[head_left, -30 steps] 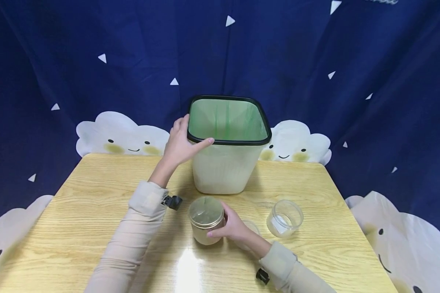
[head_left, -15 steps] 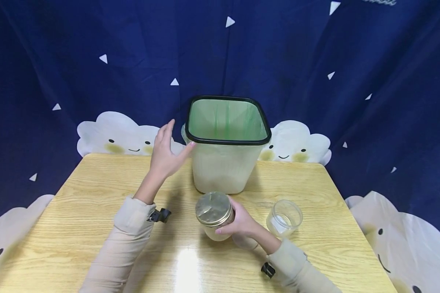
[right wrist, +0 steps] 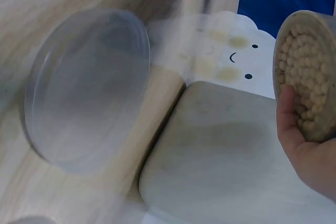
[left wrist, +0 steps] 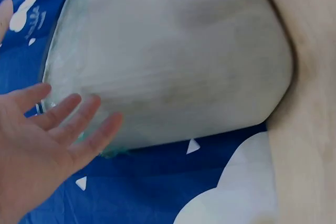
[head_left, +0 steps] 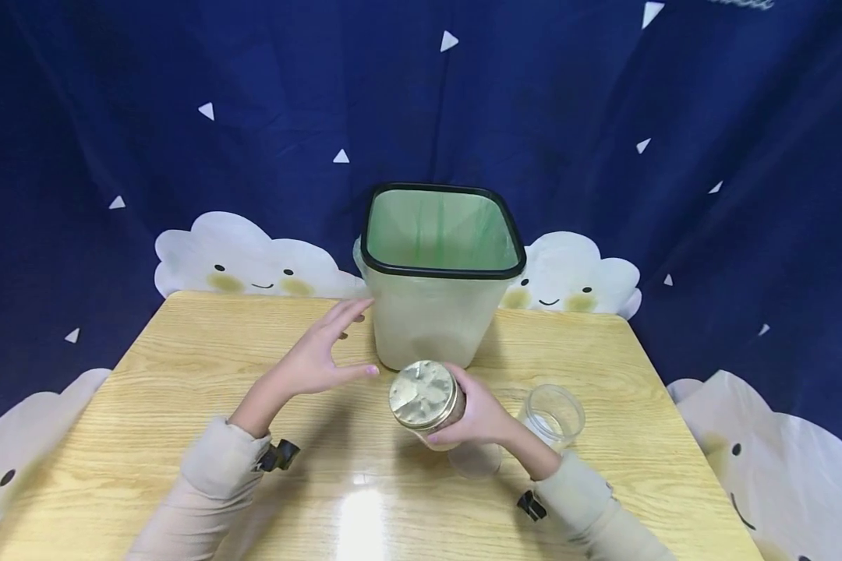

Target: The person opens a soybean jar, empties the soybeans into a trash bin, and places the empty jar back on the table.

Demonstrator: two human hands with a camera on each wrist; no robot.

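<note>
My right hand (head_left: 480,413) grips a clear jar (head_left: 423,393) by its side, tilted above the table. Crinkled gold-silver foil covers the jar's top; through its bottom, in the right wrist view, small round beige beans (right wrist: 307,66) show. A flat clear lid (head_left: 475,461) lies on the wood under that hand. My left hand (head_left: 316,358) hovers left of the jar, fingers spread and touching nothing. Behind both hands stands a pale bin (head_left: 431,319) with a black rim and a greenish liner; the left wrist view shows its side (left wrist: 178,61) past the fingers.
To the right of my right hand, an uncovered clear jar (head_left: 564,427) stands on the wooden table (head_left: 203,366). A dark blue curtain (head_left: 274,78) with white triangles and smiling clouds hangs behind the table.
My left hand has let go of the bin's rim and come down toward the jar. My right hand has raised and tilted the jar, moving it slightly right and uncovering the lid.
</note>
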